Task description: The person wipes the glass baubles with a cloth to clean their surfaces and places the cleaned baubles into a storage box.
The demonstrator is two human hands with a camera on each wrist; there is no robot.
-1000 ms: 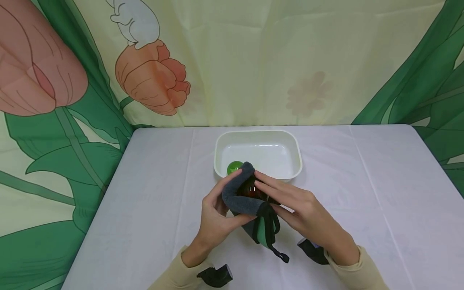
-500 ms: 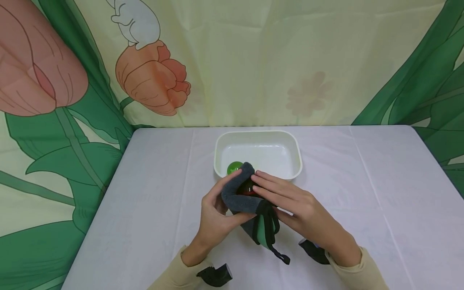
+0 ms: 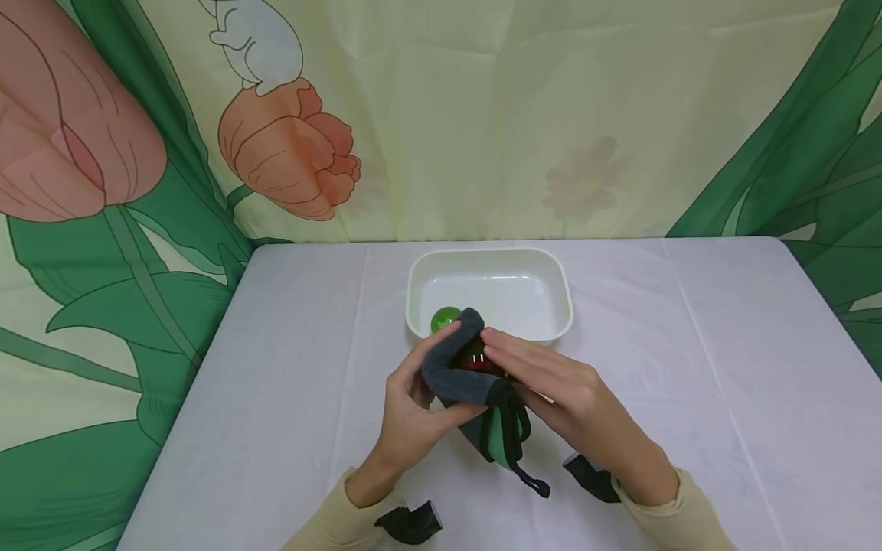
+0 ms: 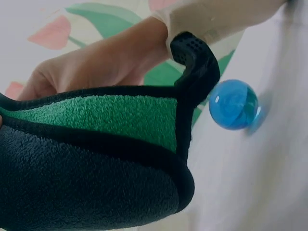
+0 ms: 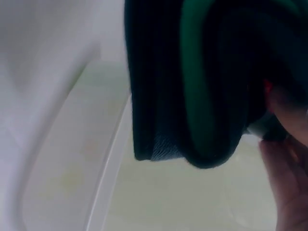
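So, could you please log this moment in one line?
left hand: grips folded dark cloth | right hand: touches shiny reddish object within its fold | green ball: in white tray

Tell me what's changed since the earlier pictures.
The right hand shifted slightly left, covering more of the shiny thing in the cloth, then eased back right. Nothing visibly gripped or released. Left hand, cloth, tray and green ball stayed put.
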